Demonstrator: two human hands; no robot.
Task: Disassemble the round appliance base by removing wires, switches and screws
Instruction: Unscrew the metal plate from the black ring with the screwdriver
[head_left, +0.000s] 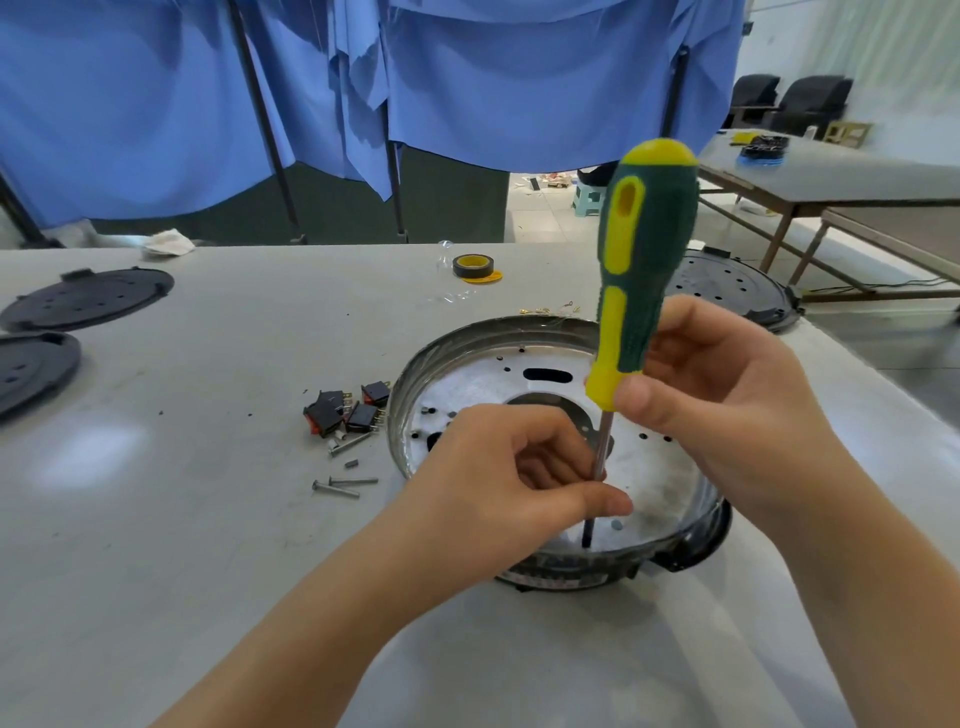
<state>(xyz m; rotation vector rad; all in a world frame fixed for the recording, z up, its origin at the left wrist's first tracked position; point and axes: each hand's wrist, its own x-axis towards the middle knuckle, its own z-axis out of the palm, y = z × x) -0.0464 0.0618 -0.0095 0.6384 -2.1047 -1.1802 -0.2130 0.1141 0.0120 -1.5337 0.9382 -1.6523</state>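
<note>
green-and-yellow screwdriver (641, 270) stands upright in the round metal base (670, 483) near the front edge of the grey table (182, 519), its tip on the base floor. the right hand (727, 400) grips the lower handle; the left hand (509, 467) pinches the shaft. left of the base lie switches (345, 413) and loose screws (343, 483). tape (471, 266) sits behind.

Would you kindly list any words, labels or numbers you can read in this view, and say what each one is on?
No text can be read.
Round appliance base: light marks on the front outer wall, too blurred to read.
Screwdriver: no visible print.
Tape roll: no visible print.
</note>
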